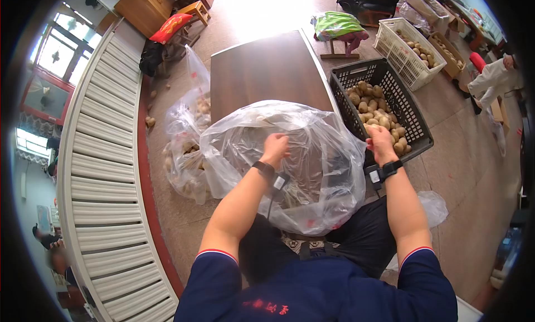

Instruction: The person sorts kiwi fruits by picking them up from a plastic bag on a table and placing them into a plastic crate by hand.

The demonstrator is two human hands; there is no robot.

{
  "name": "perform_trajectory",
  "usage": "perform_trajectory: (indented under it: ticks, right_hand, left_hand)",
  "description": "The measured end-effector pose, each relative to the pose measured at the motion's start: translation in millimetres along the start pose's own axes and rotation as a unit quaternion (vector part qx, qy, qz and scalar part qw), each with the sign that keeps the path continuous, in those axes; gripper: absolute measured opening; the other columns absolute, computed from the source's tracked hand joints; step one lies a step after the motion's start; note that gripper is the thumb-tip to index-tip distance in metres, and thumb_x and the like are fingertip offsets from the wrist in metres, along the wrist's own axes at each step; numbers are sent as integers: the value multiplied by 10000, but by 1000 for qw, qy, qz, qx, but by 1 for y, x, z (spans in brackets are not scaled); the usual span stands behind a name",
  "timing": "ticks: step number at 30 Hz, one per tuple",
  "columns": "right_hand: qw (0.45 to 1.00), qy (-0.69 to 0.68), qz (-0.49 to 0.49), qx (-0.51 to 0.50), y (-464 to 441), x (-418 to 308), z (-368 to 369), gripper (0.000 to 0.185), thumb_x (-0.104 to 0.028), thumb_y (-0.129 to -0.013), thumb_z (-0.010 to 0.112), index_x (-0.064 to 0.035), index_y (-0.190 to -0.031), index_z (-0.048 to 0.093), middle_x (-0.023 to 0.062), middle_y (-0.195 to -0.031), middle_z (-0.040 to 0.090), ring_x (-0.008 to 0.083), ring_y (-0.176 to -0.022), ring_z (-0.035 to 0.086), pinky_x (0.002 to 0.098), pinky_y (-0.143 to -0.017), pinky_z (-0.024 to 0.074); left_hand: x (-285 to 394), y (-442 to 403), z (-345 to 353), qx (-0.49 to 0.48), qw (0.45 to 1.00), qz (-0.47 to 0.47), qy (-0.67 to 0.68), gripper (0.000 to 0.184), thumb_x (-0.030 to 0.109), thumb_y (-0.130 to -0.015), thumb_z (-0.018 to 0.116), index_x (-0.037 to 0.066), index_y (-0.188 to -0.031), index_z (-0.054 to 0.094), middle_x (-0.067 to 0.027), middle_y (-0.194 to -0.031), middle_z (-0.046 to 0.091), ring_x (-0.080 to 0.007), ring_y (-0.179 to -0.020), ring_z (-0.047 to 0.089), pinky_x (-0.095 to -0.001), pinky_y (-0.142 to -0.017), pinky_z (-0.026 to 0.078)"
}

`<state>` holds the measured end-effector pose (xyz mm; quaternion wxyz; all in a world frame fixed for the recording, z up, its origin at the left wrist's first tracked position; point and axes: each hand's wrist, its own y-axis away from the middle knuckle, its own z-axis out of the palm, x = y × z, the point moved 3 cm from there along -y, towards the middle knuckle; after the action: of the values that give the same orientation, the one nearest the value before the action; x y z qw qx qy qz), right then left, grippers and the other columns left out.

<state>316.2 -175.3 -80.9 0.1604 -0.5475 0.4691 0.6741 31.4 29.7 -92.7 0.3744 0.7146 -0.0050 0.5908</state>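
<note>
A large clear plastic bag (329, 202) lies spread wide between my knees and over the near end of a brown board-like top. My left hand (275, 149) is above the middle of the bag, its fingers loosely bent with nothing visible in them. At the near left side of a black plastic crate (409, 79), my right hand (381, 145) reaches in among the potatoes (374, 103). Its fingers are closed on a potato, mostly hidden by the hand. Both wrists wear black bands with small boxes.
Clear bags holding potatoes (189, 169) stand left of the brown top (267, 71). A white crate (398, 46) of potatoes is beyond the black one. A stool with green cloth (337, 27) stands ahead. A white radiator (108, 171) runs along the left. Other people are at right.
</note>
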Motion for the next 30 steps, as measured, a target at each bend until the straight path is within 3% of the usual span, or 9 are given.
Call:
perform_trajectory:
  ticks: [5, 6, 11, 15, 18, 21, 25, 27, 30]
  right_hand:
    - [991, -100, 71, 52, -24, 19, -38, 203, -229, -899, 606, -93, -1049, 584, 15, -916, 573, 149, -729, 566, 286, -587, 481]
    - [992, -76, 65, 78, -25, 18, -40, 221, -227, -895, 600, -87, -1065, 574, 37, -957, 570, 167, -784, 567, 303, -621, 483]
    - [997, -21, 13, 67, -9, 1, -22, 378, -235, -885, 597, -42, -1202, 523, 88, -1071, 567, 200, -918, 569, 346, -694, 484]
    - [999, 13, 3, 29, 1, -7, 1, 592, -234, -887, 609, -16, -1392, 390, 81, -1194, 556, 195, -971, 586, 330, -705, 493]
    - [997, 77, -18, -24, 5, -6, 20, 528, -200, -892, 626, -35, -1353, 430, 78, -1232, 543, 151, -921, 603, 284, -650, 497]
    - [987, 138, -82, -26, 8, -2, 36, 516, -201, -863, 665, -17, -1305, 472, 84, -1215, 563, 184, -929, 593, 303, -653, 513]
    - [964, 200, -164, -68, 14, -3, 49, 516, -208, -852, 676, 9, -1285, 497, 140, -1226, 591, 201, -967, 596, 324, -829, 504]
    - [968, 191, -148, -72, 13, 2, 48, 517, -208, -848, 677, 25, -1276, 503, 168, -1211, 602, 224, -1001, 607, 331, -890, 488]
    - [959, 207, -177, -79, 7, 8, 48, 523, -211, -848, 678, 34, -1274, 498, 180, -1190, 610, 244, -1030, 615, 341, -889, 494]
  left_hand:
    - [-10, -33, -59, 171, 976, -18, -131, 427, 130, -868, 532, -6, -1271, 499, -120, -1155, 561, -234, -913, 603, -349, -644, 553]
    - [-41, -75, -82, 261, 936, 95, -215, 422, 85, -805, 548, -66, -1197, 580, -241, -1071, 664, -299, -889, 692, -392, -660, 568]
    - [-26, -106, -100, 186, 932, 135, -279, 360, 27, -794, 508, -75, -1128, 599, -221, -993, 683, -325, -728, 697, -388, -563, 550]
    - [12, -95, -85, 150, 977, 73, -131, 343, 90, -779, 583, -27, -1098, 632, -222, -939, 676, -379, -866, 664, -423, -808, 533]
    - [23, -109, -81, 179, 819, 243, -488, 396, 247, -832, 612, 38, -1167, 648, -247, -1084, 649, -392, -1060, 603, -455, -969, 446]
    - [58, -85, -53, 55, 847, 190, -494, 455, 381, -869, 570, 63, -1184, 651, -233, -1169, 628, -385, -1115, 580, -452, -996, 425]
    - [47, -111, -40, 104, 842, 246, -468, 386, 346, -901, 535, 12, -1008, 696, -223, -1063, 683, -361, -1009, 643, -416, -879, 486]
    - [44, -124, -39, 89, 904, 243, -340, 403, 345, -923, 480, 25, -1053, 687, -218, -1108, 670, -363, -1071, 615, -398, -935, 453]
    - [43, -139, -36, 38, 897, 218, -383, 487, 397, -866, 493, 74, -1210, 618, -192, -1185, 645, -374, -1158, 569, -494, -1029, 358]
